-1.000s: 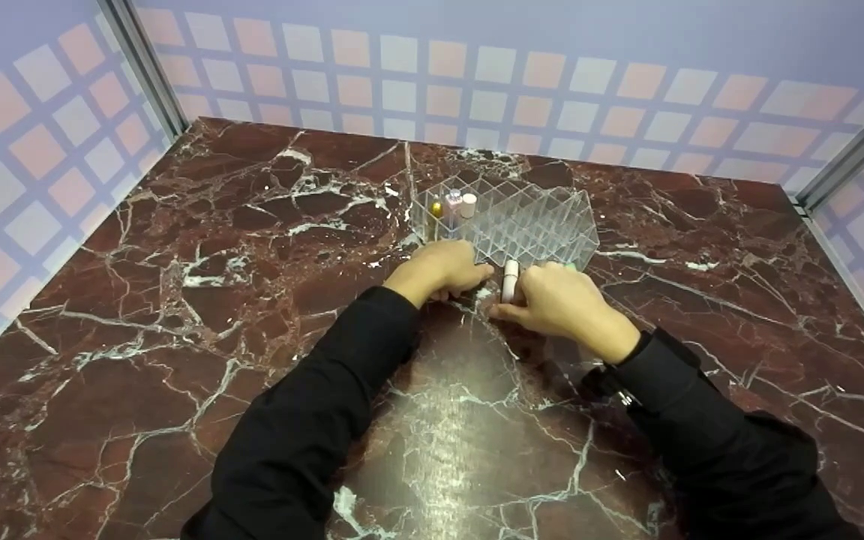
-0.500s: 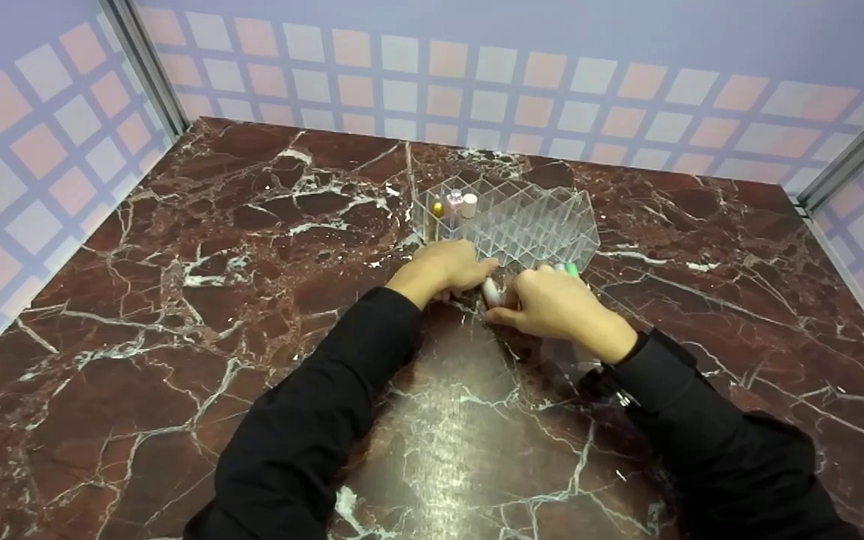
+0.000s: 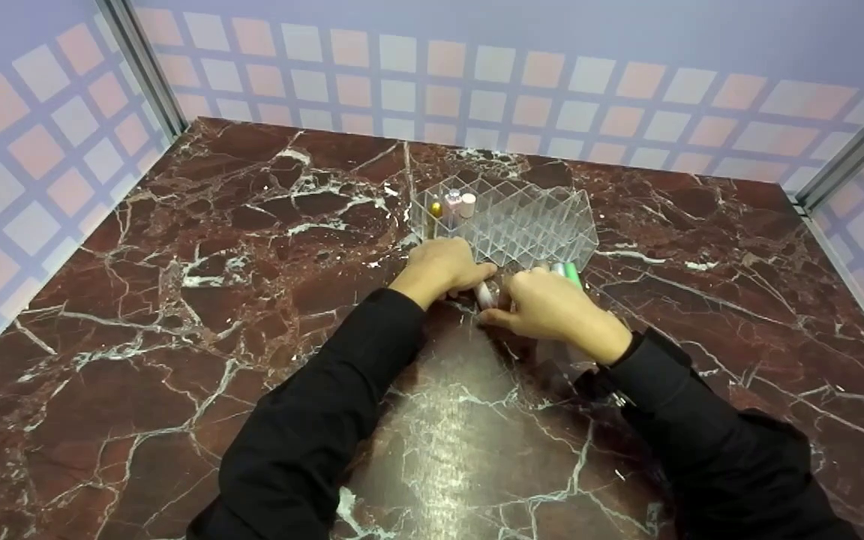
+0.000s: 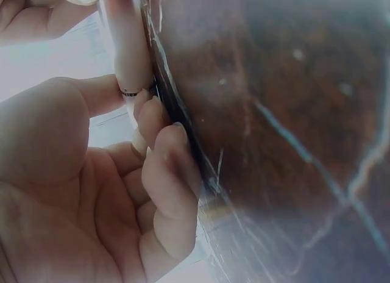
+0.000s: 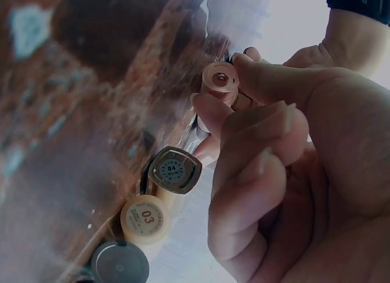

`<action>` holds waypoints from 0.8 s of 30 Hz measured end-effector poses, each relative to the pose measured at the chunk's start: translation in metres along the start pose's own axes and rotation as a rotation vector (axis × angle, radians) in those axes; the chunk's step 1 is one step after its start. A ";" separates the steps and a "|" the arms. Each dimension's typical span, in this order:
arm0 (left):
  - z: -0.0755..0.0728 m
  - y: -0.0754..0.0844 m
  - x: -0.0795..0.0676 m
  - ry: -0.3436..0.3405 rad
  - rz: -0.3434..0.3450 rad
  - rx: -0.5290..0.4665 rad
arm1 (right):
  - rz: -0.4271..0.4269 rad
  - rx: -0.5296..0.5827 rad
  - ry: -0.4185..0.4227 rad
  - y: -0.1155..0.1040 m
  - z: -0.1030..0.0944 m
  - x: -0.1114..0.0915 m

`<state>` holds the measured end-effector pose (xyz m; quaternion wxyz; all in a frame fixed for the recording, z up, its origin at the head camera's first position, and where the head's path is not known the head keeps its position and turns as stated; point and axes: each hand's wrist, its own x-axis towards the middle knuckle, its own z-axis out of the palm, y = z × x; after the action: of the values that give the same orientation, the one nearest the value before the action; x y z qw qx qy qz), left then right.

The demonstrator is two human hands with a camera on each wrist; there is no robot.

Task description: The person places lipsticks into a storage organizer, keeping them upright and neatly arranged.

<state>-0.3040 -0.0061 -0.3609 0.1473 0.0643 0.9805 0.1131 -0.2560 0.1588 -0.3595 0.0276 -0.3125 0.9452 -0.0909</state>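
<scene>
A slim pinkish-white lipstick tube (image 3: 485,295) lies between the two hands, in front of the clear organizer (image 3: 589,244). My right hand (image 3: 548,300) pinches its near end between thumb and fingers; the tube's round base (image 5: 220,77) faces the right wrist camera. At the other end, my left hand (image 3: 443,266) has its thumb and curled fingertips around the tube, by a thin dark ring, in the left wrist view. Just beyond the right hand stand a tube marked 04 (image 5: 175,169), a round one marked 03 (image 5: 146,219) and a dark-ended one (image 5: 120,263).
The organizer has diamond-shaped cells; its left end holds a gold-topped tube (image 3: 436,211), a clear-topped one and a white-capped one (image 3: 467,205). A green tube (image 3: 572,274) shows behind the right hand. Patterned panels (image 3: 447,97) border the marbled table (image 3: 177,360).
The lipstick tube has swung from upright to tilted, its far end now at the left hand's fingers. My right hand has shifted slightly left, showing more of the green tube.
</scene>
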 end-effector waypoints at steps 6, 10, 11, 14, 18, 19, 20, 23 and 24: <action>0.000 0.001 0.001 0.000 -0.022 0.009 | -0.001 -0.008 -0.020 -0.001 0.000 0.001; 0.000 0.001 0.001 -0.012 -0.030 0.000 | -0.009 -0.014 -0.031 -0.002 0.000 0.001; -0.001 0.001 0.001 -0.017 -0.032 -0.004 | -0.011 -0.015 -0.034 -0.003 0.000 0.002; -0.001 0.000 0.001 -0.027 -0.033 -0.013 | -0.012 -0.018 -0.053 -0.003 0.000 0.002; -0.001 0.000 0.001 -0.036 -0.031 -0.023 | 0.003 -0.013 -0.085 -0.004 -0.001 0.003; -0.001 0.000 0.001 -0.037 -0.031 -0.025 | 0.005 -0.010 -0.093 -0.004 -0.001 0.003; -0.001 0.000 0.001 -0.038 -0.031 -0.026 | 0.004 -0.008 -0.098 -0.005 -0.001 0.003; -0.002 0.000 0.002 -0.040 -0.030 -0.028 | 0.008 -0.007 -0.110 -0.005 -0.001 0.003; -0.002 0.000 0.002 -0.040 -0.028 -0.030 | 0.008 -0.010 -0.111 -0.005 0.000 0.003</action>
<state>-0.3061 -0.0067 -0.3598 0.1696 0.0506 0.9763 0.1246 -0.2557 0.1534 -0.3584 0.0785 -0.3134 0.9439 -0.0685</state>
